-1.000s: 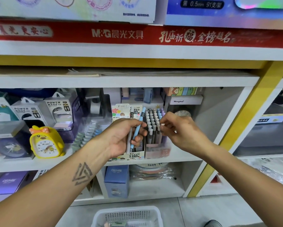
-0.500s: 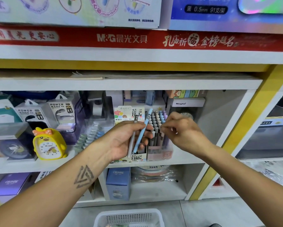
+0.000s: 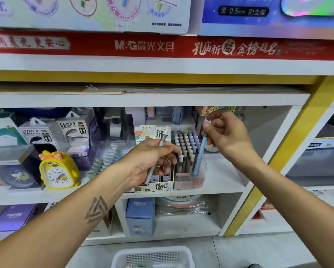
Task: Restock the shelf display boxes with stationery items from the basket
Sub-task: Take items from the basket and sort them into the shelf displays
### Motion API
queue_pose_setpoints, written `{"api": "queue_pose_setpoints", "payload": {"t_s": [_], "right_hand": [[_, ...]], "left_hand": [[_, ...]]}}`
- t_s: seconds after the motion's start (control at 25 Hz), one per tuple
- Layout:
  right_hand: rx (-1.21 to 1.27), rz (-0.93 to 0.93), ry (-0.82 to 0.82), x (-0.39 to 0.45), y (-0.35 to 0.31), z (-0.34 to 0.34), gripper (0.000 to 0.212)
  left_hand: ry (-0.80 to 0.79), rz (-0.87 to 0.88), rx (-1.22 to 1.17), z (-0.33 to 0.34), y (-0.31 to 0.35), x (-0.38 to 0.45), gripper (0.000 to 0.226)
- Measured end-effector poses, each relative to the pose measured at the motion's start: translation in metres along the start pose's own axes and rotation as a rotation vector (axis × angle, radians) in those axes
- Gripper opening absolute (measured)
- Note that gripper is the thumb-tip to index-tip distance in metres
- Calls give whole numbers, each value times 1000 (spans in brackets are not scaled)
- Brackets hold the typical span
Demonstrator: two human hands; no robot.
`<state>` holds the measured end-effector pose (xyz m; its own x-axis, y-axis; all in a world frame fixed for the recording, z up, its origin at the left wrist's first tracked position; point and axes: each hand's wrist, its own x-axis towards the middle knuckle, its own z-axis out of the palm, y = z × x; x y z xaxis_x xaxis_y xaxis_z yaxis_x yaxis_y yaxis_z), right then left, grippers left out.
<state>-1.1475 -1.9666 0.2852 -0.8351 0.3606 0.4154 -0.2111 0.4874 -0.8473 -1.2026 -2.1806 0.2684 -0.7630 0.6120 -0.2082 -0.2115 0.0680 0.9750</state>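
Observation:
My left hand (image 3: 152,157) grips a grey-white mechanical pencil (image 3: 163,140) in front of a printed cardboard display box (image 3: 154,187). My right hand (image 3: 228,134) pinches the top of a light blue pencil (image 3: 200,155), whose lower end stands in the front right corner of the clear display box (image 3: 189,179). That box holds several upright pencils in grey, brown, blue and lilac. The white basket (image 3: 152,257) sits on the floor below my arms, only its far rim in view.
A yellow duck alarm clock (image 3: 58,171) and power bank packs (image 3: 73,136) stand left on the same shelf. Blue boxes (image 3: 140,216) fill the shelf below. A yellow post (image 3: 286,151) bounds the bay on the right.
The blue pencil passed from my left hand to my right, which moved up and right and lowered its tip into the clear box. My left hand keeps one grey pencil.

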Motion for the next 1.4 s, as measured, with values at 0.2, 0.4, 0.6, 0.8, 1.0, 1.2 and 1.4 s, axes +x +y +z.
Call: {"api": "queue_pose_setpoints", "payload": {"t_s": [0.2,0.4,0.6,0.8,1.0,1.2,1.4], "right_hand": [[-358,-259,-189,-17,16,-2,15],[-521,-244,-304,-26,32,2,17],[-481,-213,-349,-26,31,-1,19],[-538,-240,-341,-25,31,0,13],[-97,-65,-293,-21,11,8,14],[450,61,-327,-22,-9,23,19],[350,76,-22,-4,-13,9,13]], "left_hand": [[168,180,485,10,-6,6,24],[140,356,722,12,-14,9,28],[97,284,738,11,-14,13,26],[89,268,702,10,-13,12,27],[181,295,724,12,-7,8,25],[110,226,783,15,-5,3,15],[6,253,735,-4,-2,-5,44]]}}
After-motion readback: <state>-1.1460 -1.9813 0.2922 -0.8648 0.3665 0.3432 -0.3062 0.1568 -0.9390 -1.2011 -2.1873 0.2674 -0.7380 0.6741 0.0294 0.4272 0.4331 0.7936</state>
